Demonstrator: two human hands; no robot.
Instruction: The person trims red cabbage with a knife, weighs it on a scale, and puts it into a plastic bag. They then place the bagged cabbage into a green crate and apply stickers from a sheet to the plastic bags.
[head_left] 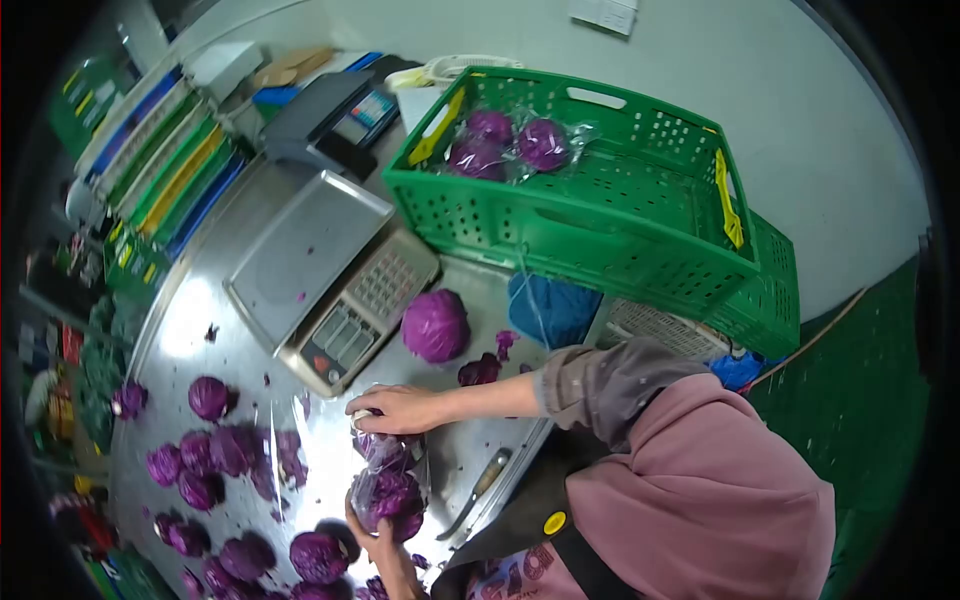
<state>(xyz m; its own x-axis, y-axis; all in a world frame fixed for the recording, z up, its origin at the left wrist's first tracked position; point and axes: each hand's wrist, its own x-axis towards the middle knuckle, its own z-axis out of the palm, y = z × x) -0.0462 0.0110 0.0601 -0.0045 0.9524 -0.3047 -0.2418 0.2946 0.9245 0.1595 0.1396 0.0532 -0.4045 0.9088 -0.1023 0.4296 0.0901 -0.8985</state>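
Note:
Purple cabbages in a clear plastic bag [388, 492] lie on the metal table between my two hands. My left hand [375, 538] grips the lower end of the bag, its fingers curled around the side of a cabbage. At the upper end, my right hand [398, 409] is closed over the bagged cabbages, with a small pale piece showing by its fingertips. Beyond my right hand sits a loose purple cabbage [435, 326]. A knife [478, 492] with a wooden handle rests near the table edge, to the right of the bag.
A weighing scale [345, 335] with a steel tray stands past my right hand. The green crate [590, 225] holds a few bagged cabbages [543, 145]. Several loose cabbages [232, 450] spread across the table's left side. Blue material [555, 308] and torn leaves [480, 370] lie near my right forearm.

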